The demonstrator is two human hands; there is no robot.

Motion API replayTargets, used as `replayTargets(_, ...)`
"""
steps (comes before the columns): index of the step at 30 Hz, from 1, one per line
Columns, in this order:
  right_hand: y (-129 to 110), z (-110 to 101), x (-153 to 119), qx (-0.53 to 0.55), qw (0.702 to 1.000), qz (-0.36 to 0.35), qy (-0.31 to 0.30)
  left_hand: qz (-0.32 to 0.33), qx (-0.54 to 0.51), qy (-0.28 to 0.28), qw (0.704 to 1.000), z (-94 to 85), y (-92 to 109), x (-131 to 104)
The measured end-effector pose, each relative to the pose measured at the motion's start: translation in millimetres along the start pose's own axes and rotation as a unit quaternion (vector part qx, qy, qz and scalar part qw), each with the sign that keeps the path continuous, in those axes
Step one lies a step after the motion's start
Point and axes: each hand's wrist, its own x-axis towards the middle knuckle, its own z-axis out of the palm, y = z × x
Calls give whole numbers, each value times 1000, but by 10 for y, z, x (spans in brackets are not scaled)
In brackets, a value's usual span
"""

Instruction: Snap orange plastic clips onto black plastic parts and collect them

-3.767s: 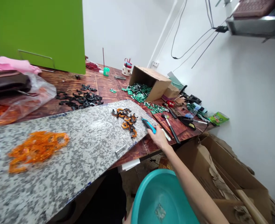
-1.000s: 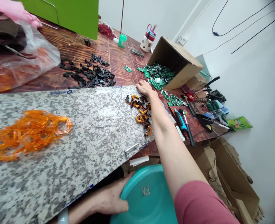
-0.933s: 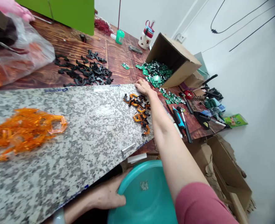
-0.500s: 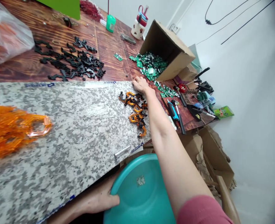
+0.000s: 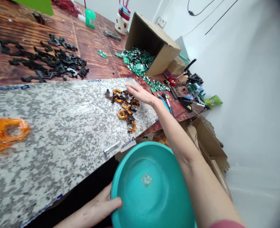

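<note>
My left hand (image 5: 110, 202) grips the rim of a teal plastic basin (image 5: 161, 193), thumb over the inside wall. The basin is tilted below the table edge, and a small whitish patch shows on its bottom. Fingers stretched out, my right hand (image 5: 140, 94) lies at the far side of a small pile of orange and black plastic parts (image 5: 125, 106) on the speckled stone-pattern board (image 5: 66, 158). No object shows in its fingers. Thin metal wires (image 5: 80, 114) are spread left of the pile, and a small clear tube (image 5: 112, 147) rests near the front edge.
Orange translucent parts (image 5: 6, 133) are heaped at the left. Black plastic parts (image 5: 56, 60) lie on the wooden table behind. A cardboard box (image 5: 163, 47) on its side spills green circuit boards (image 5: 140, 61). Tools (image 5: 168, 103) lie at the right, with a torn carton (image 5: 208, 142) below.
My right hand has come from the board's far edge to the back of the orange and black pile, fingers straightened. The basin has come up and more of it shows. The view has shifted right.
</note>
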Motion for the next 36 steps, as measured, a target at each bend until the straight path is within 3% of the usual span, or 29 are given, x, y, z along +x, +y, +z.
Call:
replayTargets(3,-193,119,-374,-7,1000,-16,5,-45,-45,20,998,122,49,-99)
replayTargets(5,-321,209,-480,-33,999,-3,8,-51,-90,13,995,208,117,-135)
replayTargets(9,-556,360,-450,-105,993,42,20,-46,-147,4,988,391,257,-121)
replayTargets(14,-722,470,-489,-147,989,14,19,-50,-145,8,988,538,349,18)
replayTargets(21,-657,667,-878,-189,977,-83,60,-52,-97,19,994,405,448,255)
replayTargets(28,-432,820,-952,-171,964,-153,136,-47,-44,15,998,305,533,410)
replayTargets(32,-390,771,-1055,-172,968,-127,132,-40,-28,7,999,275,550,467)
replayTargets(36,-395,700,-1558,-171,974,-103,111,-33,-23,6,999,240,574,453)
